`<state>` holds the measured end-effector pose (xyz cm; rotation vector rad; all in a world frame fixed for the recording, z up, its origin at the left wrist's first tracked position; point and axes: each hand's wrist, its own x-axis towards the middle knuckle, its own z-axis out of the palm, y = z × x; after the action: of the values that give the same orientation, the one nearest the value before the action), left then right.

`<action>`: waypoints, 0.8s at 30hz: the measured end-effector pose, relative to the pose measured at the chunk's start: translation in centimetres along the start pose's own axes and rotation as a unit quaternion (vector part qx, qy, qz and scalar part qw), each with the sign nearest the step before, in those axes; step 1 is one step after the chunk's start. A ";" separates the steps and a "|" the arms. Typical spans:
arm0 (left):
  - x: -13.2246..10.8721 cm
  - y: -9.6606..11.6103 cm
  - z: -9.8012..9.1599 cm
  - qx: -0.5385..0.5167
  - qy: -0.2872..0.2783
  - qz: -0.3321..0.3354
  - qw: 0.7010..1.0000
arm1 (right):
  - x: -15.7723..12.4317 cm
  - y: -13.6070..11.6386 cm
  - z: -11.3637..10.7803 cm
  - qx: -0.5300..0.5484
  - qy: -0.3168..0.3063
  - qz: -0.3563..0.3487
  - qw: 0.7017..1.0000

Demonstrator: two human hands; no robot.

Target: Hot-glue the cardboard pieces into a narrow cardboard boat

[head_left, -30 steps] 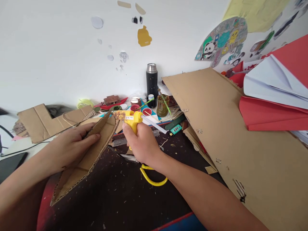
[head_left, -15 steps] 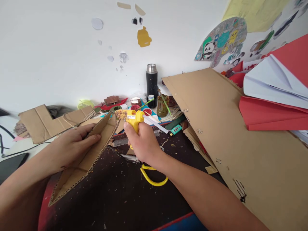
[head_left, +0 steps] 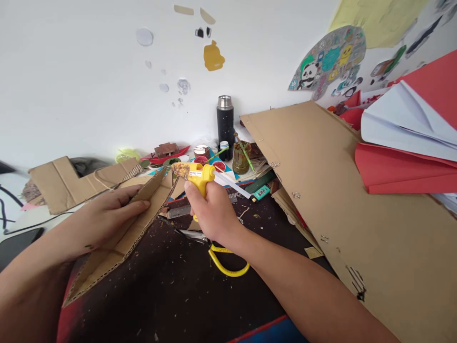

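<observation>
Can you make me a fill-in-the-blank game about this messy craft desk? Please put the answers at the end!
1. The glue gun in the right hand is mostly the colour ____.
2. The left hand grips the cardboard piece, and the number of hands holding the glue gun is ____.
3. The tall flask near the wall has a body coloured ____.
4. The folded papers at far right are white and ____.

Missing words: yellow; one; black; red.
</observation>
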<state>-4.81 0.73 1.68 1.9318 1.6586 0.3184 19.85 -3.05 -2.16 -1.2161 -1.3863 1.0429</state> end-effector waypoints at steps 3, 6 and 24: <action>-0.1 0.4 -0.1 0.007 0.007 -0.001 1.000 | 0.0 0.0 0.0 0.002 -0.001 0.005 1.000; -0.1 0.6 -0.2 0.001 0.003 -0.004 1.000 | 0.1 0.0 0.0 0.004 0.000 0.011 1.000; 0.1 0.2 -0.2 -0.022 -0.008 0.010 1.000 | 0.2 0.2 0.1 0.020 0.006 0.024 0.999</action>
<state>-4.72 0.87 1.93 1.9159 1.6097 0.3431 19.78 -2.77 -2.38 -1.2293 -1.3267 1.0899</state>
